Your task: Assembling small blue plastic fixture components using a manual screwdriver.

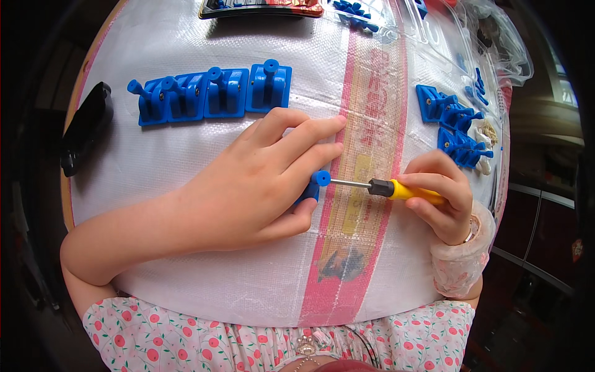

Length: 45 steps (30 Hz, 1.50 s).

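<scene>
My right hand (pixel 443 192) grips the yellow handle of a screwdriver (pixel 381 187). Its metal shaft points left, and the tip meets a small blue plastic part (pixel 320 179) with a round knob. Most of that part is hidden under my left hand (pixel 266 170), whose thumb and fingers hold it down on the woven sheet (pixel 186 273). The index and middle fingers of this hand stretch out to the right above the knob. Just beyond my left hand stands a row of several blue plastic pieces (pixel 226 93) with square bases and knobbed arms.
More blue pieces (pixel 455 127) sit in a cluster at the right. On the left lies a long black object (pixel 88 127). A black and red tray (pixel 266 10) stands at the far edge, beside small loose blue parts (pixel 354 13). Clear plastic packaging (pixel 511 53) fills the far right.
</scene>
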{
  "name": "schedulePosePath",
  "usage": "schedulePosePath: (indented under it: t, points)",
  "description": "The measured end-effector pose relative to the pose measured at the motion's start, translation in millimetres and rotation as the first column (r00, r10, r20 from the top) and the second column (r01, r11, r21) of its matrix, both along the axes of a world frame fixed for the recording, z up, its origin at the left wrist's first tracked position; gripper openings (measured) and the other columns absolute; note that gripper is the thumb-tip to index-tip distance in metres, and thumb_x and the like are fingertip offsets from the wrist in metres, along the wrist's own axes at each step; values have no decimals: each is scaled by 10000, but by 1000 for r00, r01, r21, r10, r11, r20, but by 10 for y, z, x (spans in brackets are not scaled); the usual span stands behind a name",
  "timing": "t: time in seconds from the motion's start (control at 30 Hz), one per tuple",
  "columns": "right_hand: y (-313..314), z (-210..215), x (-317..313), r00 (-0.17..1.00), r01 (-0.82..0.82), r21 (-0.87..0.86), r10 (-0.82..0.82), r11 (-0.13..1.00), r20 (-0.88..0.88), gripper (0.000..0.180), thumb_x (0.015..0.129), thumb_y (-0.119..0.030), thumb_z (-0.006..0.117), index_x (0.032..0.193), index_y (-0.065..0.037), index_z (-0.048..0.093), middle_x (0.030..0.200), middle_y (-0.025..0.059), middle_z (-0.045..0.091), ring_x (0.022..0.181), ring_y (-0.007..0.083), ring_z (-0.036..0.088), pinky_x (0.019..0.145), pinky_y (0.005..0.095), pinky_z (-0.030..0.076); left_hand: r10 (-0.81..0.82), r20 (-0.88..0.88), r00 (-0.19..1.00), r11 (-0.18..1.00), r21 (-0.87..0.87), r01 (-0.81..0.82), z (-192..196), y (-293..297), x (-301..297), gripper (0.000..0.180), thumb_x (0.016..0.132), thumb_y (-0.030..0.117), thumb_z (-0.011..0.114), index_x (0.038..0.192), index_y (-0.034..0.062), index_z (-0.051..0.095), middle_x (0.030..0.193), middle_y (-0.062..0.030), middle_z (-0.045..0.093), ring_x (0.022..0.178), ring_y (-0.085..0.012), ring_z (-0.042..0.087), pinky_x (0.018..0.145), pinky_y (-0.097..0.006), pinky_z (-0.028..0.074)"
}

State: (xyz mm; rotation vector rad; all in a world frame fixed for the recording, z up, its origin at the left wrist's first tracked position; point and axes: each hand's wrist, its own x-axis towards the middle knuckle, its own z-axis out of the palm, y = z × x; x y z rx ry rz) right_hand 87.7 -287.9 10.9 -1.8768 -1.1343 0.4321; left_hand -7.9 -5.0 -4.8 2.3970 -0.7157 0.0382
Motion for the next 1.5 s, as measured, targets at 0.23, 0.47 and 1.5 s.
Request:
schedulePosePath:
  t: [0.23,0.47,1.5]
  points:
    - [-1,-64,-39,994,1,54,-7,999,113,368,679,34,805,1027,-31,702,941,85,560,731,167,583,644,263,471,-4,-2,1000,1000,-14,4,-1,-1,-2,589,700,89,657,1259,9,487,1424,-154,420,1181,-360,425,1023,-434,380]
    - [0,-31,6,1000,1,31,-2,1000,28,318,703,-32,812,998,-14,694,899,96,615,779,187,607,667,267,481,-4,0,1000,1000,-14,4,1,4,1,594,695,87,658,1259,9,486,1423,-157,423,1183,-360,426,1024,-436,374]
    - [-64,-53,21,998,56,21,-55,998,-26,327,692,-58,826,958,-11,640,925,108,590,790,196,594,698,272,470,1,-1,1000,1000,-7,-1,2,-2,1,585,704,95,668,1253,9,487,1420,-157,423,1189,-359,424,1022,-435,383]
